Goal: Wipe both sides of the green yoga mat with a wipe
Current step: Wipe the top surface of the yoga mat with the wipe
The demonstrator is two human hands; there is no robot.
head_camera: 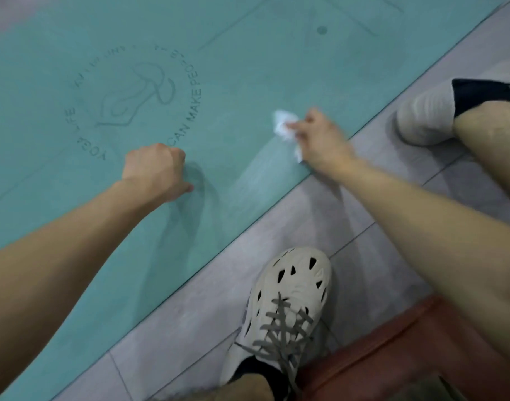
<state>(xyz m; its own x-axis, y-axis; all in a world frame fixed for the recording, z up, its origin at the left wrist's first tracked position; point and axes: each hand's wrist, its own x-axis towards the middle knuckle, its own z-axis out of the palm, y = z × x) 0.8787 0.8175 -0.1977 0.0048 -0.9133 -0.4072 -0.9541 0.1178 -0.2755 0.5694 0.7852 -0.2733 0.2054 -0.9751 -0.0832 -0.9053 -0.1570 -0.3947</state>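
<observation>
The green yoga mat (pixel 248 68) lies flat on the floor and fills the upper left of the view, with a round printed logo facing up. My right hand (pixel 320 140) grips a crumpled white wipe (pixel 282 125) and holds it against the mat close to its near edge. A paler streak runs on the mat below the wipe. My left hand (pixel 155 169) is curled into a fist and rests on the mat just below the logo, holding nothing.
Grey floor tiles (pixel 190 328) run along the mat's near edge. My two feet in pale perforated shoes stand on the tiles, one (pixel 288 302) at bottom centre, one (pixel 424 114) at right. A reddish surface (pixel 392 357) sits at the bottom right.
</observation>
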